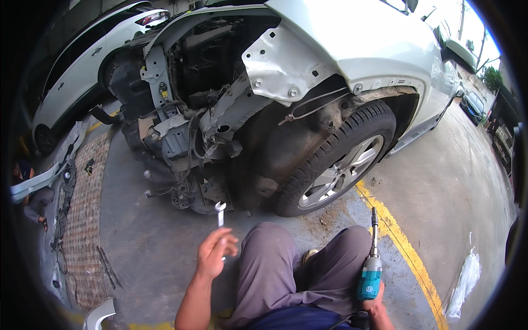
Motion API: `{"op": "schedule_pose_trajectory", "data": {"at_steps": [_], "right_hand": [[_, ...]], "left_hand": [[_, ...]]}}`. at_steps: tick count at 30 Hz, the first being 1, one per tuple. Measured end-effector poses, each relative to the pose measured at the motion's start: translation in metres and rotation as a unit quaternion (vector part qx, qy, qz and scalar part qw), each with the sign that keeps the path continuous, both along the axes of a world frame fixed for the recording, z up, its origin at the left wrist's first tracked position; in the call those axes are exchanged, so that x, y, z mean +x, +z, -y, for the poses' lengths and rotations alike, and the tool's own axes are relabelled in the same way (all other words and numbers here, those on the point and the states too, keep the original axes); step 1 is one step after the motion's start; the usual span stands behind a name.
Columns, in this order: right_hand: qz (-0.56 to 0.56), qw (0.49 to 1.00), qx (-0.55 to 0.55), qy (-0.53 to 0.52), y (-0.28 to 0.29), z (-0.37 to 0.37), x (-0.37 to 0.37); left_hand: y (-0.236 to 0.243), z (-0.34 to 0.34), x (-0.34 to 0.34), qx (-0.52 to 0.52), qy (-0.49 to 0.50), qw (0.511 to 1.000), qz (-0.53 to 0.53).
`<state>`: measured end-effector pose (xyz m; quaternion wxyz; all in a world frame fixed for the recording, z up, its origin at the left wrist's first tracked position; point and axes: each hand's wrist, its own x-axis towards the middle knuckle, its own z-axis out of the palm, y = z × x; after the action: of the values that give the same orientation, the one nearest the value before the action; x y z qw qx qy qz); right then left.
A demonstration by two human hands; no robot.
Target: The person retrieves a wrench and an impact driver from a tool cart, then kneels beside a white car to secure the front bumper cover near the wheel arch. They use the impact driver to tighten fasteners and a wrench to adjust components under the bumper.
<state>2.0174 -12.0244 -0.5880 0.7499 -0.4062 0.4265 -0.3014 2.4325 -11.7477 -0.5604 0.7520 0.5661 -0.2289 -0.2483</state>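
Wrench [220, 215], open-ended, juts from the left hand [216, 252], its fingers closed around the shank, left of the front wheel [340, 172] and nearer the person. Also nearer than that wheel, the right hand [375, 303] grips a teal impact driver [370, 279], its long socket [374, 218] pointing away from the person.

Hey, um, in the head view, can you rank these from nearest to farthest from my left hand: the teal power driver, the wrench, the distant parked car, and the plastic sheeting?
1. Wrench: in the left hand.
2. Teal power driver: in the right hand.
3. Plastic sheeting: on the floor, lower right.
4. Distant parked car: far background, upper right.
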Motion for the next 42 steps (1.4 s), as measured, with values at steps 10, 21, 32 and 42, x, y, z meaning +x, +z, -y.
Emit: {"op": "schedule_pose_trajectory", "data": {"at_steps": [10, 21, 32, 42], "right_hand": [[-0.148, 0.985, -0.084, -0.021, 0.015, -0.007, -0.002], [-0.376, 0.856, -0.328, 0.134, 0.046, -0.010, 0.009], [-0.250, 0.958, -0.128, 0.056, 0.043, -0.010, 0.013], [-0.219, 0.944, -0.229, 0.096, 0.033, -0.013, -0.008]], "left_hand": [[0.150, 0.134, 0.048, -0.174, -0.296, 0.939, 0.004], [0.162, 0.220, 0.117, 0.246, 0.100, 0.728, 0.632], [0.195, 0.300, 0.121, 0.053, 0.158, 0.671, 0.723], [0.208, 0.323, 0.107, -0.061, 0.189, 0.682, 0.704]]}}
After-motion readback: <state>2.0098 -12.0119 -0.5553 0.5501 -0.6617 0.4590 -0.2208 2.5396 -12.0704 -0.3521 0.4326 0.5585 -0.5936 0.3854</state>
